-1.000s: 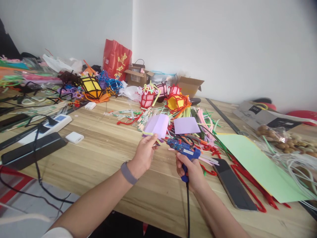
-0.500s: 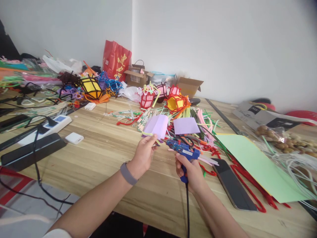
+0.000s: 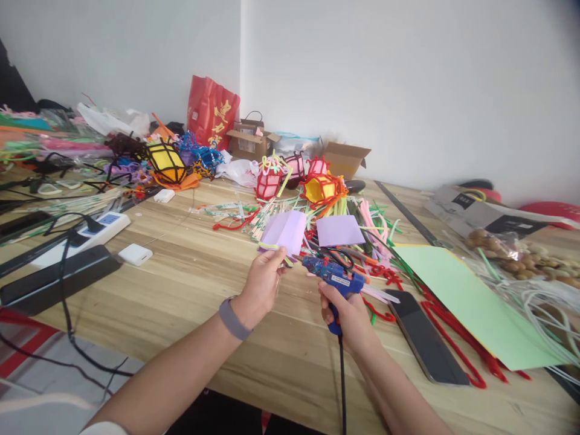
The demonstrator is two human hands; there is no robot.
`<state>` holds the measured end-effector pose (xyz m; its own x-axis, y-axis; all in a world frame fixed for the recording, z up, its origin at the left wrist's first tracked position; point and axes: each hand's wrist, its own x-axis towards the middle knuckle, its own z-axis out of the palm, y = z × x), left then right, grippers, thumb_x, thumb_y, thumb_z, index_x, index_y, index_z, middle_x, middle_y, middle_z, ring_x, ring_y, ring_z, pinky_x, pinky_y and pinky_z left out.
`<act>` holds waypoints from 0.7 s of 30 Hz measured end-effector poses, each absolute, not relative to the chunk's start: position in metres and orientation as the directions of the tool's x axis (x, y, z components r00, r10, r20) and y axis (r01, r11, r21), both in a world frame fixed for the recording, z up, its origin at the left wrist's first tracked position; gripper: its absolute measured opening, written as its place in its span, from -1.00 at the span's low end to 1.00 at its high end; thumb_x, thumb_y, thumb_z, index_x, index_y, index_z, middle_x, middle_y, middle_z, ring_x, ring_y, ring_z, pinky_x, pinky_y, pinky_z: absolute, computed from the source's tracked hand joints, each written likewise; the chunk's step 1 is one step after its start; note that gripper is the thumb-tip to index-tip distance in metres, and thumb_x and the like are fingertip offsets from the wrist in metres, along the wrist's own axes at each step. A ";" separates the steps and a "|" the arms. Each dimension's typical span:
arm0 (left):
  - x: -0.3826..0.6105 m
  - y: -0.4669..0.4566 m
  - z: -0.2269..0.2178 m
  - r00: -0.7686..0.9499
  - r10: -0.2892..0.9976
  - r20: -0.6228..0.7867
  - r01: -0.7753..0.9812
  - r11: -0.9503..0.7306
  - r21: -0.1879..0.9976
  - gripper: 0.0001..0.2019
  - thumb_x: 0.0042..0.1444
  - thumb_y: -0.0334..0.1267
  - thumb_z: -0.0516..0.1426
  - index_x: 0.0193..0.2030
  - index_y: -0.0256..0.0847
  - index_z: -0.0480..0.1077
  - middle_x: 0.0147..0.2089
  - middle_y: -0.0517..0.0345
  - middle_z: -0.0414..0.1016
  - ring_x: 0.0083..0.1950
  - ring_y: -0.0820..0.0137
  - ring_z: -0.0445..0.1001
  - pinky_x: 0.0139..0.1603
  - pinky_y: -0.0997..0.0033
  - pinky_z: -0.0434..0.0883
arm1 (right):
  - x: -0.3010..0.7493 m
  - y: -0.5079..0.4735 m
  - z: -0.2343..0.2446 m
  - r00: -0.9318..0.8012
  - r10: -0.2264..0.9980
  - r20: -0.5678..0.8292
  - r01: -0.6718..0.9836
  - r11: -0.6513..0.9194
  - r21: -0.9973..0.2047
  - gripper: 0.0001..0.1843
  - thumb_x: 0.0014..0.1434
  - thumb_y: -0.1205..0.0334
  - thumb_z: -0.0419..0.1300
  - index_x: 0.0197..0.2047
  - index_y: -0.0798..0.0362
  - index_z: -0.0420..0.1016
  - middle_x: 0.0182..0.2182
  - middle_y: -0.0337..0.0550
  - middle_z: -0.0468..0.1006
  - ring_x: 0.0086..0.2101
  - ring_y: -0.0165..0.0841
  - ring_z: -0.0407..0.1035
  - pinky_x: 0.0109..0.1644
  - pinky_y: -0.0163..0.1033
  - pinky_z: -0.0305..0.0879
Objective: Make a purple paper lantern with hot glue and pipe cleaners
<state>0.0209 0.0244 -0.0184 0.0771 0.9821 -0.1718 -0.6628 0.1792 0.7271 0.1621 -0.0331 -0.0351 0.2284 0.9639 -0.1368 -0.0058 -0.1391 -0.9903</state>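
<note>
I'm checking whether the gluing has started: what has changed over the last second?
Nothing visibly changed. As before, the left hand holds the folded lilac paper piece. The right hand grips the blue hot-glue gun, its nozzle close by the paper's lower edge. Whether they touch cannot be told.

A greyish-white left wall [image 3: 113, 48] and a brighter white right wall [image 3: 408, 72] meet in a corner [image 3: 240, 60], both plain and bare. The light is soft and even, casting only faint shadows. A long wooden table [image 3: 190, 284] with a pale plank-grain top fills most of the room in front of me and reaches back to both walls. A dark strip [image 3: 408, 212] crosses its top on the right side. Below its near edge, at lower left, grey floor [image 3: 27, 402] shows, crossed by red bands [image 3: 27, 345].
</note>
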 end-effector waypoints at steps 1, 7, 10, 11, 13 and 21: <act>0.021 0.025 -0.019 0.077 0.983 -0.167 -0.664 0.176 0.727 -0.81 -0.19 -0.27 0.34 -0.55 -0.27 0.41 -0.50 0.20 0.43 -0.44 0.51 0.35 -0.43 0.54 0.24 | 0.163 -0.034 -0.035 0.240 0.965 -0.110 0.066 -0.129 -0.990 -0.54 -0.11 -0.15 0.26 -0.69 0.04 0.26 -0.81 -0.30 0.27 -0.77 -0.51 0.11 -0.67 -0.36 0.03; 0.015 0.032 -0.018 0.029 0.983 -0.181 -0.715 0.147 0.683 -0.78 -0.21 -0.28 0.36 -0.50 -0.28 0.40 -0.53 0.24 0.41 -0.50 0.55 0.32 -0.49 0.56 0.24 | 0.179 -0.034 -0.026 0.434 0.883 0.180 0.416 -0.019 -0.909 -0.59 -0.07 -0.12 0.27 -0.63 0.03 0.35 -0.79 -0.28 0.31 -0.70 -0.43 0.21 -0.60 -0.32 0.13; 0.011 0.035 -0.016 0.034 0.978 -0.205 -0.754 0.159 0.638 -0.79 -0.18 -0.33 0.35 -0.46 -0.27 0.39 -0.52 0.25 0.42 -0.51 0.57 0.33 -0.50 0.57 0.26 | 0.193 -0.030 -0.016 0.285 0.956 0.068 0.155 0.024 -0.988 -0.58 -0.04 -0.17 0.25 -0.51 0.05 0.40 -0.80 -0.33 0.28 -0.73 -0.48 0.15 -0.65 -0.36 0.06; 0.010 0.036 -0.016 0.043 0.976 -0.212 -0.763 0.169 0.624 -0.80 -0.17 -0.35 0.34 -0.45 -0.27 0.40 -0.51 0.25 0.43 -0.51 0.57 0.34 -0.50 0.58 0.26 | 0.199 -0.028 -0.014 0.193 0.981 -0.008 0.066 -0.021 -0.998 -0.56 -0.06 -0.19 0.25 -0.48 0.07 0.40 -0.81 -0.36 0.25 -0.75 -0.50 0.11 -0.68 -0.37 0.02; 0.009 0.037 -0.016 0.060 0.973 -0.221 -0.784 0.183 0.593 -0.82 -0.13 -0.36 0.33 -0.41 -0.27 0.40 -0.50 0.25 0.44 -0.52 0.57 0.35 -0.51 0.57 0.27 | 0.210 -0.026 -0.013 -0.012 0.982 -0.191 0.026 -0.190 -0.981 -0.51 -0.12 -0.22 0.29 -0.49 0.10 0.40 -0.82 -0.37 0.25 -0.78 -0.56 0.06 -0.70 -0.41 -0.06; 0.007 0.040 -0.018 0.094 0.978 -0.185 -0.833 0.179 0.524 -0.83 -0.05 -0.35 0.30 -0.36 -0.26 0.38 -0.47 0.24 0.47 -0.50 0.56 0.38 -0.49 0.55 0.30 | 0.214 -0.023 -0.027 -0.298 0.771 -0.562 0.476 -0.390 -0.788 -0.47 -0.21 -0.22 0.33 -0.45 0.10 0.39 -0.64 -0.28 0.46 -0.70 -0.54 0.25 -0.65 -0.44 0.11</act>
